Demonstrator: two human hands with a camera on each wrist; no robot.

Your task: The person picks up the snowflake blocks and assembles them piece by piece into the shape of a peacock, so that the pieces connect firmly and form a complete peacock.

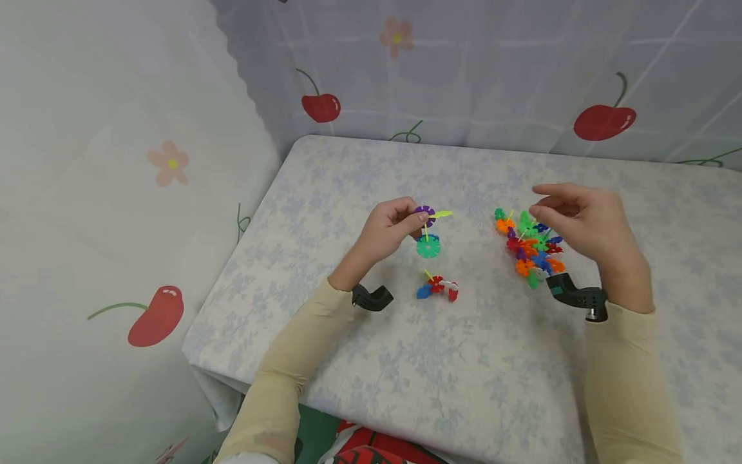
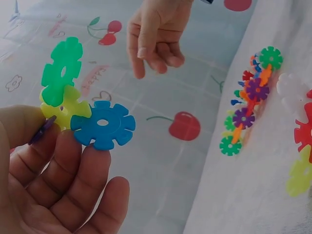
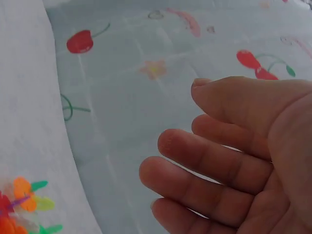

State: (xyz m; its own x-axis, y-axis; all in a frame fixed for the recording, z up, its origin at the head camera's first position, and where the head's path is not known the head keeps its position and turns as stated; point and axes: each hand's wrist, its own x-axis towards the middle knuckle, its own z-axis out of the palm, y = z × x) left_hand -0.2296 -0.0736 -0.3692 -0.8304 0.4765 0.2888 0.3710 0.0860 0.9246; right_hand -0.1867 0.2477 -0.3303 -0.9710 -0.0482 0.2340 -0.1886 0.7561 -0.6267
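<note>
My left hand (image 1: 387, 227) pinches a small cluster of linked plastic snowflake discs between thumb and fingers. In the left wrist view it shows a green disc (image 2: 62, 68), a yellow disc (image 2: 73, 108), a blue disc (image 2: 103, 125) and a purple disc (image 2: 43, 130), partly hidden by the thumb. My right hand (image 1: 594, 222) hovers above the right side of a larger multicoloured snowflake-disc cluster (image 1: 524, 248). Nothing sits between its loosely bent, parted fingers (image 3: 195, 183). Nearer me, between the hands, lies another small cluster (image 1: 437, 284) of red, blue, white and yellow discs.
A pale floral cloth covers the table (image 1: 371, 361), whose left corner stands close to the curtain (image 1: 104, 212). Another cherry-printed curtain (image 1: 464, 84) hangs along the far edge. Each wrist carries a black camera mount (image 1: 372, 298).
</note>
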